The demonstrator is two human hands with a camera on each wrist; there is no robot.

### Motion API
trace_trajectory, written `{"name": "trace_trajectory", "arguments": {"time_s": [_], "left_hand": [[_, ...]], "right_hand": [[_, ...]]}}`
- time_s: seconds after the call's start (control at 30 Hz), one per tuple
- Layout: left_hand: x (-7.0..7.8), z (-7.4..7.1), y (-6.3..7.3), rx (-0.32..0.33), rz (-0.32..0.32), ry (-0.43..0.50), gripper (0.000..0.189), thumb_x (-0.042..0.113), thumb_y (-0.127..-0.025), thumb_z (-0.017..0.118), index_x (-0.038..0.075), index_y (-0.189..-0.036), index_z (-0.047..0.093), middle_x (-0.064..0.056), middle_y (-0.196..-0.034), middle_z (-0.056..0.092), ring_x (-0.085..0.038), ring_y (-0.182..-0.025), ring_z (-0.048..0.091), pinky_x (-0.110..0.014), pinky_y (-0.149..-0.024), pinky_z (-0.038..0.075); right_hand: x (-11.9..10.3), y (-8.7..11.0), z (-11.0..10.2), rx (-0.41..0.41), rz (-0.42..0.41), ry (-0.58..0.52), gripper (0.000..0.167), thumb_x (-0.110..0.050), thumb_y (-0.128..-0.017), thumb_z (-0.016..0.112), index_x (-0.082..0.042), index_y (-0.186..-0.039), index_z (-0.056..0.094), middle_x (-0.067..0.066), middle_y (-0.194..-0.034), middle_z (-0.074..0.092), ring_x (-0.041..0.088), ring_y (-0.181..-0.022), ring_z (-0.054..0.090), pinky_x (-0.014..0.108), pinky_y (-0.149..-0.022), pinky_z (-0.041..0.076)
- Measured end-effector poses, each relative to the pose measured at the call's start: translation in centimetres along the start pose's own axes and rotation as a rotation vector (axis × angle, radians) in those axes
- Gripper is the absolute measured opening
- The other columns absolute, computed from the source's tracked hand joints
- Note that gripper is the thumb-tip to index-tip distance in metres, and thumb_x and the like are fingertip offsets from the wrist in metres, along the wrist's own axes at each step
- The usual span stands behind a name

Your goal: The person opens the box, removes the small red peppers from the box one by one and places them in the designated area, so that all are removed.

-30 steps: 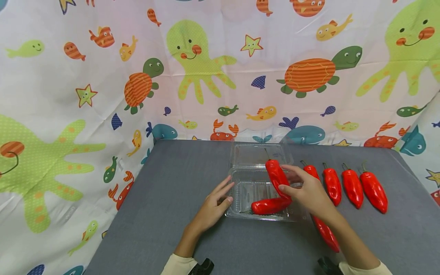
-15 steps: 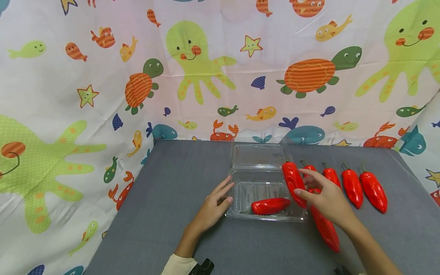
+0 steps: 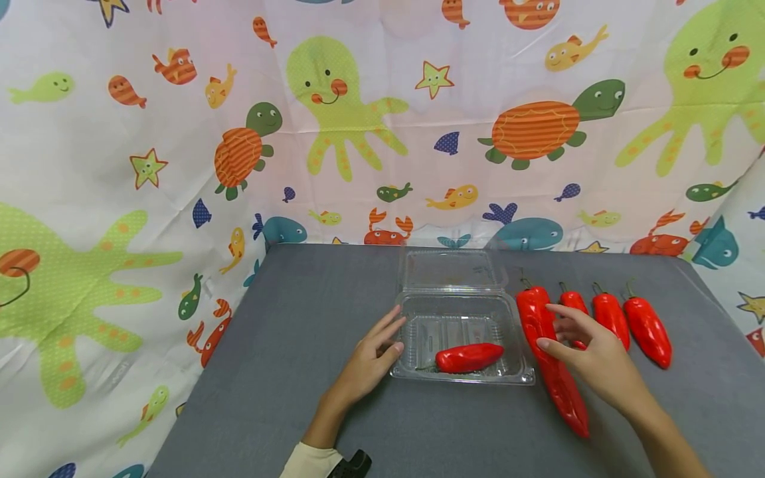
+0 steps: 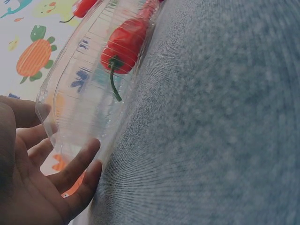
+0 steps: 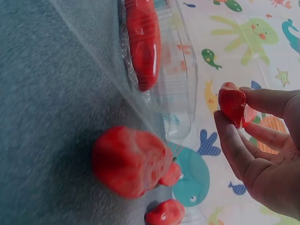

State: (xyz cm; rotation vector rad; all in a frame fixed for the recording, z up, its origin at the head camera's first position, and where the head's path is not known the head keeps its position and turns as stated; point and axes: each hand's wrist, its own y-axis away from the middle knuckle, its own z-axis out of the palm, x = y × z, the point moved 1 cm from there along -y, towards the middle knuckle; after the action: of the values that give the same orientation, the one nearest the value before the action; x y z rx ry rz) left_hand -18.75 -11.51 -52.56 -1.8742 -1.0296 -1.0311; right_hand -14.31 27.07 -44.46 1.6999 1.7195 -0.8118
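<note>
My right hand [image 3: 600, 355] pinches a glossy red chili pepper [image 3: 534, 315] between thumb and fingers; the right wrist view shows this held pepper [image 5: 232, 105] raised off the table. In the head view it overlaps a longer-lying pepper [image 3: 568, 398] on the table. My left hand [image 3: 372, 355] touches the left side of a clear plastic clamshell box [image 3: 412, 375] with fairly straight fingers. In the left wrist view, the fingertips rest against the box wall [image 4: 65, 112]. A single red pepper [image 3: 469, 358] lies sideways inside the box, its stem to the left.
The box's clear lid [image 3: 451, 269] stands open at the back. Further red peppers lie in a row to the right, including one [image 3: 611, 318] and the rightmost [image 3: 648, 332]. A grey cloth [image 3: 287, 318] covers the table, and a printed sea-animal curtain [image 3: 358, 219] hangs behind.
My right hand has carried its pepper from above the box rightward, past the box's right wall, over the table peppers. My left hand and the pepper in the box have stayed put.
</note>
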Motion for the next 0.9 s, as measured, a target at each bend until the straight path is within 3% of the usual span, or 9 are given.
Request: {"name": "trace_trajectory", "arguments": {"time_s": [0.27, 0.6, 0.9], "left_hand": [[0.3, 0.0, 0.1, -0.005, -0.011, -0.018, 0.052, 0.014, -0.109, 0.06, 0.008, -0.159, 0.048, 0.002, -0.174, 0.031, -0.027, -0.119, 0.069, -0.034, -0.098, 0.053], [0.0, 0.1, 0.2, -0.003, -0.013, -0.028, 0.052, 0.016, -0.11, 0.059, 0.008, -0.16, 0.047, 0.002, -0.174, 0.03, -0.026, -0.119, 0.068, -0.032, -0.097, 0.053], [0.2, 0.0, 0.1, 0.007, 0.0, -0.008, 0.052, 0.013, -0.108, 0.061, 0.011, -0.159, 0.049, 0.0, -0.174, 0.032, -0.025, -0.116, 0.069, -0.032, -0.094, 0.053]], "right_hand": [[1.9, 0.8, -0.7, -0.002, 0.086, 0.012, 0.078, -0.043, -0.098, 0.076, -0.01, -0.161, 0.043, 0.03, -0.137, 0.06, 0.049, -0.12, 0.061, 0.04, -0.073, 0.064], [4.0, 2.0, -1.6, 0.024, 0.134, 0.02, 0.078, -0.042, -0.099, 0.075, -0.004, -0.159, 0.044, 0.032, -0.135, 0.059, 0.045, -0.114, 0.064, 0.03, -0.068, 0.061], [5.4, 2.2, -2.5, 0.028, 0.229, 0.049, 0.085, -0.046, -0.097, 0.076, -0.001, -0.159, 0.041, 0.035, -0.135, 0.059, 0.046, -0.112, 0.066, 0.041, -0.07, 0.064]]}}
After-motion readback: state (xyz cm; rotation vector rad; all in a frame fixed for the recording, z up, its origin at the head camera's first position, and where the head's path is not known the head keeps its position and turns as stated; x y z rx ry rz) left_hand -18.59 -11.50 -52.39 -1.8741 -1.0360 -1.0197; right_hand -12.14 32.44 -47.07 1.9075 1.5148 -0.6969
